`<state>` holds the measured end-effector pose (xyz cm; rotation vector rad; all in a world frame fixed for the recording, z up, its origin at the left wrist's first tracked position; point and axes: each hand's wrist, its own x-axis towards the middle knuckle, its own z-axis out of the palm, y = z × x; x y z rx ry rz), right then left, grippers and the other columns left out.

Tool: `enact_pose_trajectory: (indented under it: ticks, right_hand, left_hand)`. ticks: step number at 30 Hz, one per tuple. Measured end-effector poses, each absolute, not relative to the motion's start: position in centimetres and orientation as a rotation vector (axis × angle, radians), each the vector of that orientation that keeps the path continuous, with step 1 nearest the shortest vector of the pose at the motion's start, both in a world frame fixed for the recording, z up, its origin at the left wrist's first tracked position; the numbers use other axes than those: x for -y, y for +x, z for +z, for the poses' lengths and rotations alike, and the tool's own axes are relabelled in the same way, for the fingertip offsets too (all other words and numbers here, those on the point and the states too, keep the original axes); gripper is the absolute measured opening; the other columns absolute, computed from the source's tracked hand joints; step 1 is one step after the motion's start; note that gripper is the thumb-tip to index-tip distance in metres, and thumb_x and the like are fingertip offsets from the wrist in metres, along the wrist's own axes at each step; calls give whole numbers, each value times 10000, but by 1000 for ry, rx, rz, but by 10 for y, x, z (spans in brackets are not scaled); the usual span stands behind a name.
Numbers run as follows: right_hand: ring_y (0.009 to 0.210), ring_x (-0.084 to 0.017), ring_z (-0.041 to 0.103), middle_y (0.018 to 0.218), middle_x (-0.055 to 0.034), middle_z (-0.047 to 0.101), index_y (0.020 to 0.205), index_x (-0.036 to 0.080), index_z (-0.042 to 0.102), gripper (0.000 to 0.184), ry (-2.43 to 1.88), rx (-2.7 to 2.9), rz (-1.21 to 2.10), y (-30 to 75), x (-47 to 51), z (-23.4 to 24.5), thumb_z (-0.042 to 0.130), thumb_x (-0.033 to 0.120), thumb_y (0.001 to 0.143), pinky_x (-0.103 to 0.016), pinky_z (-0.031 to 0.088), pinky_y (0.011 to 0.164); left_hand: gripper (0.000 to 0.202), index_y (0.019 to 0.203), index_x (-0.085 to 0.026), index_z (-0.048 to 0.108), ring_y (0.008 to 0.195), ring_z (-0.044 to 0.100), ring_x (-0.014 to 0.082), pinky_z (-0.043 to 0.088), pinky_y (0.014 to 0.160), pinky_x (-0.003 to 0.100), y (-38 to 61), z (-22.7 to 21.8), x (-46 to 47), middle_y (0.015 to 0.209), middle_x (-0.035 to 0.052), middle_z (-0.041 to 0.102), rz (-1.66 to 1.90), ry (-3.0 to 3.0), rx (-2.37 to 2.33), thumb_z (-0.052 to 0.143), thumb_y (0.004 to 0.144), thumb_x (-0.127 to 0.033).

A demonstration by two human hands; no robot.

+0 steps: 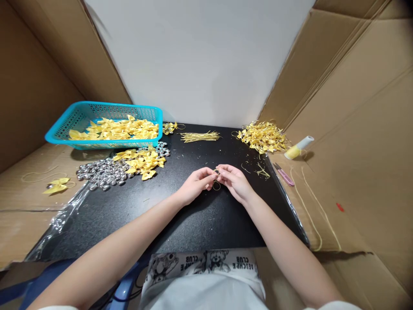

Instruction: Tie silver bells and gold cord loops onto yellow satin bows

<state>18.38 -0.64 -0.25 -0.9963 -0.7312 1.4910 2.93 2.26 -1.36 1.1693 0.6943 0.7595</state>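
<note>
Over the middle of the black tabletop (180, 224), my left hand (200, 183) and my right hand (234, 180) meet fingertip to fingertip. Both are closed in a pinch on a thin gold cord (217, 186), which forms a small loop hanging just below the fingers. Where the cord passes between the fingertips is partly hidden. Beyond my hands lies a bundle of cut gold cords (200, 137). Several short cord scraps (263, 171) are scattered to the right of my right hand.
At the left stands a turquoise basket (54, 135) of yellow ribbon bows (119, 128). Silver beads (103, 172) and more bows (145, 162) lie before it. At right are a pile of corded bows (263, 137), pink-handled scissors (284, 174) and a thread spool (299, 147). Cardboard walls (355, 86) flank the table.
</note>
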Motion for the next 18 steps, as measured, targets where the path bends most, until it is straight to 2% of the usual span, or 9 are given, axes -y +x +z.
enact_pose_trajectory:
  ticks: [6, 13, 18]
  right_hand:
    - [578, -46, 501, 689, 50, 615, 734, 187, 677, 351, -1019, 715, 1486, 184, 6, -3, 883, 371, 517, -215, 445, 628]
    - [581, -46, 473, 638, 65, 567, 719, 184, 670, 364, -1043, 719, 1480, 185, 6, -1, 882, 384, 501, -199, 418, 606]
    - [588, -56, 472, 644, 61, 560, 726, 187, 662, 320, -1049, 740, 1457, 187, 6, -1, 856, 366, 545, -218, 417, 619]
  left_hand:
    - [329, 800, -144, 617, 473, 318, 35, 217, 447, 182, 31, -14, -23, 620, -51, 509, 786, 1189, -751, 727, 726, -444]
    - [377, 889, -138, 701, 425, 256, 49, 154, 422, 211, 29, -9, -22, 502, -71, 440, 802, 1260, -839, 684, 751, -489]
    - [413, 900, -134, 729, 417, 224, 60, 152, 430, 228, 29, -9, -21, 442, -80, 377, 806, 1306, -854, 648, 767, -516]
